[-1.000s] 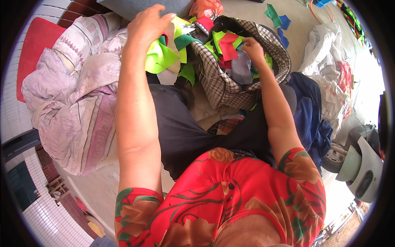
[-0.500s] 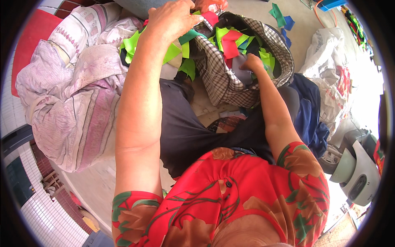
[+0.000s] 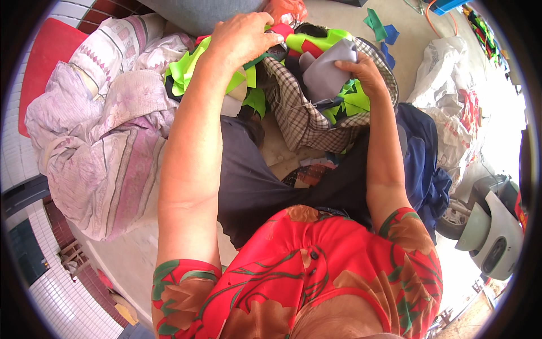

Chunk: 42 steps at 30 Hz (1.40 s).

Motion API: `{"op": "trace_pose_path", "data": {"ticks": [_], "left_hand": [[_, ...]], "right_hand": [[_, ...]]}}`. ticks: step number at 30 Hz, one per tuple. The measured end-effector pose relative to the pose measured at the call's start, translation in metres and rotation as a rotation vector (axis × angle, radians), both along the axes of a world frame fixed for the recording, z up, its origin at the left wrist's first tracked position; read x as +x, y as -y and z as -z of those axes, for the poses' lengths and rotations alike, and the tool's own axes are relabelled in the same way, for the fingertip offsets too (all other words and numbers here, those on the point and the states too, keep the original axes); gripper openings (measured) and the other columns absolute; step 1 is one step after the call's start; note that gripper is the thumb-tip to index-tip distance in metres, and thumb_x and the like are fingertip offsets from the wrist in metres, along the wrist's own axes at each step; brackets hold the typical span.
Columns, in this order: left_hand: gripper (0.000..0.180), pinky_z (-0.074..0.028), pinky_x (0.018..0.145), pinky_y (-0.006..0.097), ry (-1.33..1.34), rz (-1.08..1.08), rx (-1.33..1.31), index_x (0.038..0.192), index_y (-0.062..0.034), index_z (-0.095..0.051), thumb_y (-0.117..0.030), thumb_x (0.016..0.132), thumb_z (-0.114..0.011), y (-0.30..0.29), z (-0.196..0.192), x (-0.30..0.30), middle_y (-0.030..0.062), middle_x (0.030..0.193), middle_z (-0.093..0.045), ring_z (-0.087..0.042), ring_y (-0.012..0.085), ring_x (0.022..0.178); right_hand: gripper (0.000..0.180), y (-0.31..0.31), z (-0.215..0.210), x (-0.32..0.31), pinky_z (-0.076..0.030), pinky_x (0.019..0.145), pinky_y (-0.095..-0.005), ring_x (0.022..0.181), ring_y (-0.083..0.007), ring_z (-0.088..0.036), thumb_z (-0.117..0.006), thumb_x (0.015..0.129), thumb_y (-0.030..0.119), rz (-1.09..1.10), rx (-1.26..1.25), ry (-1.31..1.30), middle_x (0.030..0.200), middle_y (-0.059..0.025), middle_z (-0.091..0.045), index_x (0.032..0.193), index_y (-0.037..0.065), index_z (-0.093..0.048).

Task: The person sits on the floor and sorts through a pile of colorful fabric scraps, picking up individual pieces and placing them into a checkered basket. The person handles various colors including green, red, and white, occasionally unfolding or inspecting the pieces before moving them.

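A checked cloth bag (image 3: 291,124) stands between my legs, filled with lime-green, red and dark fabric scraps (image 3: 355,99). My right hand (image 3: 367,72) pinches a grey piece of fabric (image 3: 327,72) between thumb and fingers, lifted over the bag's mouth. At the bag's far left edge, my left hand (image 3: 243,40) has its fingers bent over, thumb stretched toward a red scrap (image 3: 280,31); whatever it grips is mostly hidden. Beneath that hand lies another heap of lime-green scraps (image 3: 189,70), partly covered by my forearm.
A crumpled pale patterned cloth (image 3: 107,147) spreads at left beside a red panel (image 3: 51,62). Green and blue scraps (image 3: 375,24) lie on the floor beyond the bag. White plastic sacks (image 3: 443,85) sit at right, near a grey-white machine (image 3: 497,231).
My right hand has risen out of the bag, drawing the grey fabric up and spreading it into view. The left hand has shifted slightly but stays at the bag's left edge.
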<state>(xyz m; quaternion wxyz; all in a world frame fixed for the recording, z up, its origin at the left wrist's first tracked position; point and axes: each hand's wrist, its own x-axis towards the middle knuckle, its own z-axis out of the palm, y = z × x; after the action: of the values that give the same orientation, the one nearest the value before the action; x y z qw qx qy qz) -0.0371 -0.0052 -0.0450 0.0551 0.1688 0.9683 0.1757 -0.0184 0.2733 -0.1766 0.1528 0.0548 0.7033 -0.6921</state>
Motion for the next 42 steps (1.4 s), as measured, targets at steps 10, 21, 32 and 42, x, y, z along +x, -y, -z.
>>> {"op": "trace_pose_path", "data": {"ticks": [10,21,32,42], "left_hand": [[0.044,-0.047,0.081,0.037,0.076,0.131,0.091,0.109,-0.0079,-0.06,-0.032,0.073,-0.069,-0.038,0.004,0.005,0.0165,0.098,-0.064,-0.062,0.0289,0.093],[0.053,-0.047,0.075,0.039,-0.07,0.226,0.087,0.093,-0.0051,-0.057,-0.045,0.063,-0.075,-0.097,0.014,0.02,0.0121,0.092,-0.064,-0.061,0.0294,0.088],[0.015,-0.042,0.062,0.026,0.15,0.24,0.53,0.078,-0.0027,-0.06,-0.018,0.08,-0.062,-0.088,0.022,-0.014,0.0002,0.069,-0.057,-0.052,0.0092,0.067],[0.016,-0.048,0.07,0.027,0.734,0.135,1.365,0.097,-0.0061,-0.058,-0.016,0.085,-0.056,-0.047,0.001,-0.024,0.0021,0.084,-0.059,-0.059,0.0129,0.079]], "right_hand": [[0.032,-0.016,0.016,-0.016,-0.048,0.071,-0.0256,0.077,-0.0135,-0.061,-0.069,0.078,0.025,0.227,-0.597,0.059,0.087,-0.0054,-0.064,0.099,0.003,-0.058],[0.031,0.002,-0.03,-0.01,-0.044,0.052,-0.0235,0.059,-0.0112,-0.057,-0.069,0.078,0.03,0.344,-0.626,0.118,0.076,-0.0039,-0.062,0.089,0.004,-0.059],[0.03,-0.03,-0.048,-0.003,-0.028,0.039,-0.0191,0.044,-0.0037,-0.035,-0.068,0.08,0.031,0.167,-0.377,0.056,0.064,0.0013,-0.054,0.084,0.004,-0.058],[0.029,-0.033,-0.036,-0.006,-0.034,0.045,-0.023,0.049,-0.0079,-0.042,-0.059,0.078,0.019,0.08,0.403,-0.15,0.068,-0.0017,-0.055,0.1,0.001,-0.062]]}}
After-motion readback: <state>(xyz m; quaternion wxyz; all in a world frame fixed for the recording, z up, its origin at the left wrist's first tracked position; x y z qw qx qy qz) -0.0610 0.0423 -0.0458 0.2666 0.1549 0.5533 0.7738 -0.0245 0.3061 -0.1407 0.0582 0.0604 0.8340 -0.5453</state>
